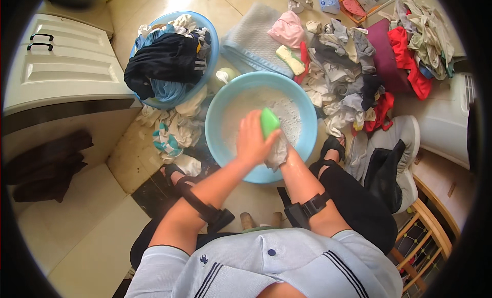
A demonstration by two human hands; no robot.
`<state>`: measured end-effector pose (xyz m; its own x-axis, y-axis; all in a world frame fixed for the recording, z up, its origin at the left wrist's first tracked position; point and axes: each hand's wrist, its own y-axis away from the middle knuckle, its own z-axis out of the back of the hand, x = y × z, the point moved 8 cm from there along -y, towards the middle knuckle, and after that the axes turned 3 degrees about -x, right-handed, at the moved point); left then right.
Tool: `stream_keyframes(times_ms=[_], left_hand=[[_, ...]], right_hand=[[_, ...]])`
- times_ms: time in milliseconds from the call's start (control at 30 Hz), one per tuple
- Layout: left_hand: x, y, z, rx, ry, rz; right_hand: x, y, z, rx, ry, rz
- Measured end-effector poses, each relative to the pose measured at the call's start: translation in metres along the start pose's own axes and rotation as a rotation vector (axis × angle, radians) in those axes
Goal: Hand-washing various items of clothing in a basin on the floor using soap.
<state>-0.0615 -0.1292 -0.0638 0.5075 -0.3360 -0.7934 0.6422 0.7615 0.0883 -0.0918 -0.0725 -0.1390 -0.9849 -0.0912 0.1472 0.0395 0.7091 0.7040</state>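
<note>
My left hand (250, 140) is closed around a smooth green block (269, 122) that looks like a bar of soap, above a light-blue basin (214, 144). Beside it, a wet pale cloth (277, 153) bunches over my right hand, hiding its fingers; the block sits against or just above this cloth. My right wrist (292, 162) is bare and wet where it comes out from under the cloth, over the basin's near rim. Cloudy, sudsy water (287, 111) fills the basin, and what lies beneath the surface cannot be made out.
At the far left, a blue tub (214, 47) is heaped with clothes. More laundry (343, 67) lies piled on the right, near a maroon cushion-like thing (387, 62). A yellowish brush-like object (290, 60) rests beyond the basin. White cabinet doors (61, 62) border the left side.
</note>
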Motion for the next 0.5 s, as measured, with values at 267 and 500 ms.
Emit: stream_keyframes(times_ms=[267, 500], left_hand=[[-0.037, 0.010, -0.013, 0.150, -0.088, -0.182], [-0.008, -0.015, -0.001, -0.066, -0.173, 0.018]], right_hand=[[0.004, -0.001, -0.020, 0.169, -0.256, 0.060], [0.005, 0.014, -0.029, 0.197, -0.322, 0.067]])
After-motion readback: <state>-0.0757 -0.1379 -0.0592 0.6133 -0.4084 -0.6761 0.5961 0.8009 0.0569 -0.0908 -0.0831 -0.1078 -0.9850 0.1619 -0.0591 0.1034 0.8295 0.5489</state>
